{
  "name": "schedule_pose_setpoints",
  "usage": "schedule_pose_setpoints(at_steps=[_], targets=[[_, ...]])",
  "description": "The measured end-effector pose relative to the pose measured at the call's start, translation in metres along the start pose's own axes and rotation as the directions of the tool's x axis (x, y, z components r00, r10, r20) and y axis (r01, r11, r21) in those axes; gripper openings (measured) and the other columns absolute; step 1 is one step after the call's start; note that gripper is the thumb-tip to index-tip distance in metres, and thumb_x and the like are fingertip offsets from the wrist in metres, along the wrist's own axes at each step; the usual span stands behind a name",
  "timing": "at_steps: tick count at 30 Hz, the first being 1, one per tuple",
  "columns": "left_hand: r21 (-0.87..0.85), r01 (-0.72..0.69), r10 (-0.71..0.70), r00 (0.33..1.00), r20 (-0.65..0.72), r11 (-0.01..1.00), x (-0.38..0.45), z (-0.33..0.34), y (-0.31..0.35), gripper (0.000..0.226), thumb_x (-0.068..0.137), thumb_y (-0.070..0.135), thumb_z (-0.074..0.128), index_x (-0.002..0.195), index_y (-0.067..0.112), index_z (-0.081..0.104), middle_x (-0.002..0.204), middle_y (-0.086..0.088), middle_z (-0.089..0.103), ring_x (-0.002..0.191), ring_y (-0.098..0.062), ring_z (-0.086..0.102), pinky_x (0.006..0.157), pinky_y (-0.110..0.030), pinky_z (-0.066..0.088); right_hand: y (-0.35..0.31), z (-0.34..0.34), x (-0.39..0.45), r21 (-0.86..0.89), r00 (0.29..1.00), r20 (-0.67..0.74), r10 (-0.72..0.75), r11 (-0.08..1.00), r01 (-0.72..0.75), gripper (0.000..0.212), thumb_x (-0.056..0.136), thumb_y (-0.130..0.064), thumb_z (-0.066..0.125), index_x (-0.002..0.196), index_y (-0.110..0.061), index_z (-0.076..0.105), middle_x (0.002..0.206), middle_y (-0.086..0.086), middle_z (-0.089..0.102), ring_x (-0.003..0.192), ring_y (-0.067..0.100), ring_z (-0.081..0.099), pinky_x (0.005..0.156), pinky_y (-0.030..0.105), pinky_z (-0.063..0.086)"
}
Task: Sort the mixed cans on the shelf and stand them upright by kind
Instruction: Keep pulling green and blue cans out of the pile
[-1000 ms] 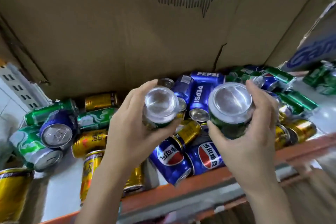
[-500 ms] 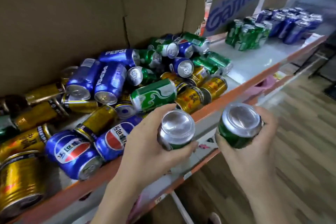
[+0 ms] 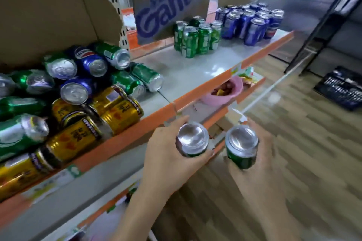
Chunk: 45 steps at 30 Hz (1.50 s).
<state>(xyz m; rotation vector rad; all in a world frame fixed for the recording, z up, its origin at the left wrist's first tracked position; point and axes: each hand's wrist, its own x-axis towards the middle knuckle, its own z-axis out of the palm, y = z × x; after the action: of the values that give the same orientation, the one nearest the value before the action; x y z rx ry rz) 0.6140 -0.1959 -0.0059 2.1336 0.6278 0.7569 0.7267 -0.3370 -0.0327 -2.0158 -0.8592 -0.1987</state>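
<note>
A long white shelf with an orange front edge (image 3: 125,139) runs from the lower left up to the right, backed by brown cardboard sheets (image 3: 49,6), one of them printed with blue letters (image 3: 172,0). On its left part lies a loose heap of green, blue and gold drink cans on their sides (image 3: 78,92). Further along the shelf, well apart from the heap, stands an upright cluster of green cans (image 3: 195,37), and just beside it to the right an upright cluster of blue cans (image 3: 250,21). Between the heap and the green cluster the white shelf top is bare.

In front of the shelf edge, over the wood-patterned floor (image 3: 313,152), both forearms reach forward from the bottom of the view. The left hand (image 3: 168,154) has its fingers and thumb curled round a green aluminium can with a silver end facing up (image 3: 193,140), held close to the orange edge. The right hand (image 3: 260,164) wraps its fingers round a second green can (image 3: 242,146), also upright, just beside the first but not touching it.

A pink bowl-like container (image 3: 223,92) sits on the lower shelf.
</note>
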Motion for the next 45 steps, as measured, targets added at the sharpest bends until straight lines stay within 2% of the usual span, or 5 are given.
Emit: schedule_pose_setpoints(at_steps=[7,14,25,29,45], targets=[[0.012,0.004,-0.004,1.000,0.004,1.000,0.055,0.033,0.010,0.052,0.059,0.043,0.084,0.092,0.059,0.047,0.094,0.043,0.056,0.090,0.017,0.054,0.074,0.000,0.037,0.037,0.005,0.053,-0.087,0.999,-0.001,-0.046,0.995,0.045,0.085,0.054,-0.005,0.086,0.120,-0.028,0.039,0.110,-0.011,0.046,0.103,0.009,0.041,0.080,0.002,0.024],[0.019,0.088,-0.086,0.991,-0.106,0.996,0.139,0.054,-0.011,0.081,0.052,0.065,0.072,0.126,0.039,0.050,0.106,0.029,0.056,0.105,-0.001,0.054,0.089,-0.023,0.045,0.064,0.033,0.139,-0.095,0.986,0.095,-0.137,0.985,0.146,0.078,0.055,-0.020,0.085,0.122,-0.022,0.044,0.110,-0.004,0.054,0.101,0.014,0.042,0.080,0.019,0.033],[0.135,0.142,-0.091,0.940,-0.329,0.981,0.322,0.043,-0.052,0.062,0.066,0.038,0.081,0.119,0.028,0.052,0.093,0.025,0.054,0.088,0.008,0.046,0.074,-0.003,0.036,0.066,0.119,0.323,-0.041,0.936,0.152,-0.317,0.944,0.327,0.081,0.049,-0.016,0.090,0.118,-0.008,0.047,0.112,0.011,0.056,0.102,0.017,0.039,0.080,0.010,0.023],[0.278,0.248,-0.169,0.945,-0.281,0.928,0.380,0.037,-0.080,0.063,0.068,0.039,0.078,0.122,0.022,0.050,0.113,0.000,0.060,0.104,-0.021,0.055,0.089,-0.037,0.045,0.076,0.155,0.368,0.005,0.922,0.255,-0.292,0.954,0.301,0.077,0.055,-0.019,0.087,0.120,-0.006,0.046,0.116,0.009,0.052,0.103,0.019,0.041,0.079,0.014,0.027],[0.585,0.402,-0.452,0.889,-0.068,0.704,0.436,0.059,-0.105,0.079,0.082,0.037,0.061,0.146,0.022,0.017,0.144,-0.009,0.018,0.131,-0.033,0.029,0.104,-0.040,0.031,0.105,0.188,0.395,-0.231,0.873,0.291,-0.390,0.857,0.460,0.091,0.049,-0.036,0.089,0.119,0.005,0.048,0.113,0.017,0.056,0.103,0.034,0.054,0.092,0.037,0.043]])
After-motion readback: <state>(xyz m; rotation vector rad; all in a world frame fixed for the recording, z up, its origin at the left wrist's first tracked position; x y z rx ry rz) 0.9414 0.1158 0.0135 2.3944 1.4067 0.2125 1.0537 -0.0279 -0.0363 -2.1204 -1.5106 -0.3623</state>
